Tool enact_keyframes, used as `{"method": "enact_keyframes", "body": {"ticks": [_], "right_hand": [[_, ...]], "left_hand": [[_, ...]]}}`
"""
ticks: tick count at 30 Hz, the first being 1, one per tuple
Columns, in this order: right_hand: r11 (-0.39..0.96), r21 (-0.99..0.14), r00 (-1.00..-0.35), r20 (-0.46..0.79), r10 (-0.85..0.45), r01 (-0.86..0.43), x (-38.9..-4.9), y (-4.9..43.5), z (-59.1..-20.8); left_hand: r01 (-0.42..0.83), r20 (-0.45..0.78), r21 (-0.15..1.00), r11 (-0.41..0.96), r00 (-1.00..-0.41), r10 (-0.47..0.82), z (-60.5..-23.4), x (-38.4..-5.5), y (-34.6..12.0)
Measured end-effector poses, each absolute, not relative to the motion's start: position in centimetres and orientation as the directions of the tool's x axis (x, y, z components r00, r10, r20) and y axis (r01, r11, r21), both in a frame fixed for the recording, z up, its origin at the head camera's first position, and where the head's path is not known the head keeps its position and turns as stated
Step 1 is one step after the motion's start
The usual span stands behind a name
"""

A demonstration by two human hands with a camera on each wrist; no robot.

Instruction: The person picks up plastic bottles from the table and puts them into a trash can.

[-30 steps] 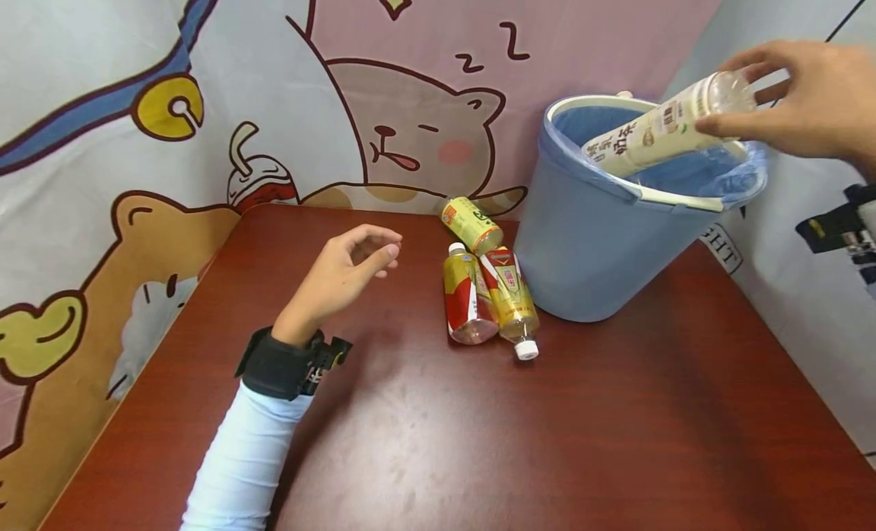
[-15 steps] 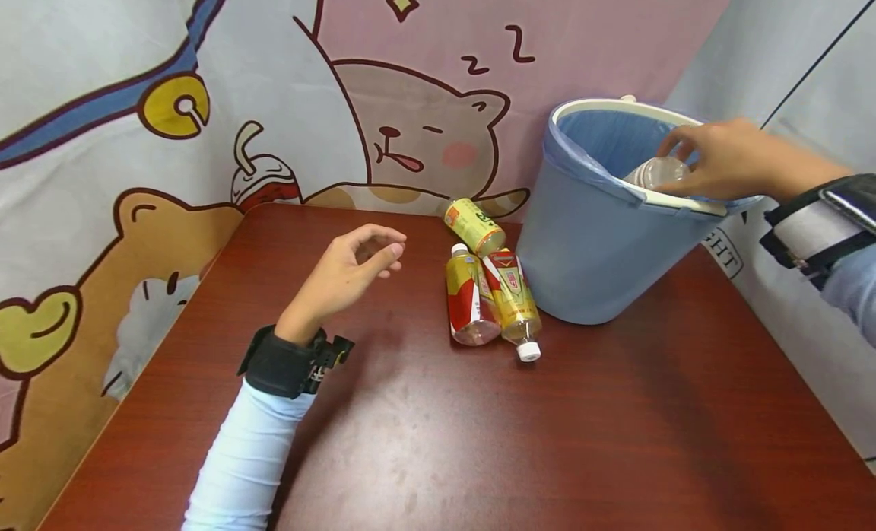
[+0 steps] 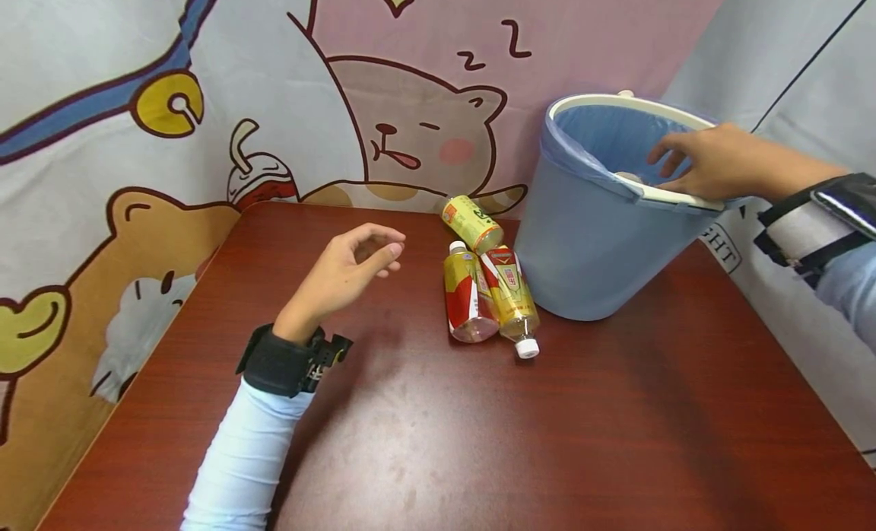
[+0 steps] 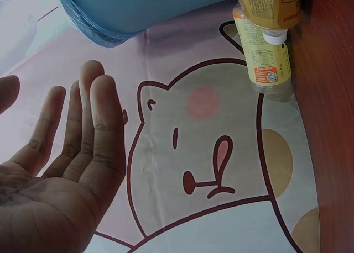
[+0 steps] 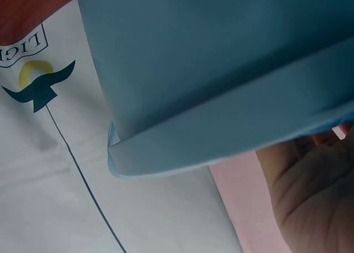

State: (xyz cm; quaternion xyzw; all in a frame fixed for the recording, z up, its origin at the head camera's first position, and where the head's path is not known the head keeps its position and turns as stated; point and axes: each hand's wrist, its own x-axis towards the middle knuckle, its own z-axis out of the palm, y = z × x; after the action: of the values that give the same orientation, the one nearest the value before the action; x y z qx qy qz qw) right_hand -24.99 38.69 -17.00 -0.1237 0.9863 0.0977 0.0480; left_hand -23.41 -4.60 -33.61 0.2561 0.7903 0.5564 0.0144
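My right hand [image 3: 718, 162] reaches over the near rim of a blue trash bin [image 3: 582, 242], its fingers bent loosely downward with a gap below them. Just inside the bin, the pale end of a plastic bottle [image 3: 628, 177] shows, apart from the fingers; the rest is hidden by the bin wall. In the right wrist view the bin's side covers most of the picture, and the fingertips are hidden behind its rim. My left hand [image 3: 352, 268] hovers over the table with relaxed fingers and holds nothing, to the left of several bottles.
By the bin lie a red and yellow bottle [image 3: 468, 299], another yellow and red bottle [image 3: 512, 299] with its white cap toward me, and a light yellow bottle [image 3: 472, 224] behind them. A cartoon-printed cloth [image 3: 411, 112] stands behind the brown table [image 3: 479, 440].
My right hand has lowered the milk-tea bottle into the bin and let go; the bottle has dropped almost out of sight. The left hand has stayed in place.
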Motion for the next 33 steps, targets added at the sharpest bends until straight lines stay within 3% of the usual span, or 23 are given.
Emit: {"method": "enact_keyframes", "body": {"ticks": [4, 9, 14, 17, 21, 23, 28, 33], "right_hand": [[0.944, 0.188, -0.962, -0.077, -0.260, -0.270, -24.6, 38.5, -16.7], [0.949, 0.133, -0.942, 0.140, -0.305, -0.287, -22.7, 37.0, -15.7], [0.939, 0.015, -0.869, 0.374, -0.324, -0.344, -18.5, 34.3, -15.4], [0.895, -0.054, -0.785, 0.505, -0.357, -0.442, -15.7, 33.1, -16.4], [0.748, -0.213, -0.657, 0.660, -0.364, -0.628, -12.7, 32.5, -19.1], [0.616, -0.352, -0.639, 0.692, -0.336, -0.705, -11.7, 32.3, -21.0], [0.295, -0.623, -0.685, 0.698, -0.209, -0.725, -11.0, 31.5, -25.7], [0.123, -0.677, -0.688, 0.713, -0.136, -0.726, -11.4, 30.1, -28.4]], "left_hand": [[0.386, 0.261, 0.889, 0.246, -0.869, 0.420, -33.6, -23.3, -4.6], [0.389, 0.263, 0.882, 0.268, -0.876, 0.404, -33.6, -23.3, -4.7], [0.393, 0.268, 0.877, 0.275, -0.877, 0.399, -34.1, -23.6, -4.5], [0.391, 0.264, 0.876, 0.281, -0.878, 0.399, -34.4, -23.7, -4.3], [0.380, 0.256, 0.880, 0.285, -0.885, 0.390, -34.5, -23.7, -3.9], [0.365, 0.243, 0.886, 0.285, -0.890, 0.386, -34.5, -23.8, -3.7], [0.322, 0.179, 0.885, 0.335, -0.902, 0.393, -35.3, -25.5, -2.3], [0.284, 0.073, 0.842, 0.459, -0.902, 0.425, -36.4, -28.5, 0.4]]}}
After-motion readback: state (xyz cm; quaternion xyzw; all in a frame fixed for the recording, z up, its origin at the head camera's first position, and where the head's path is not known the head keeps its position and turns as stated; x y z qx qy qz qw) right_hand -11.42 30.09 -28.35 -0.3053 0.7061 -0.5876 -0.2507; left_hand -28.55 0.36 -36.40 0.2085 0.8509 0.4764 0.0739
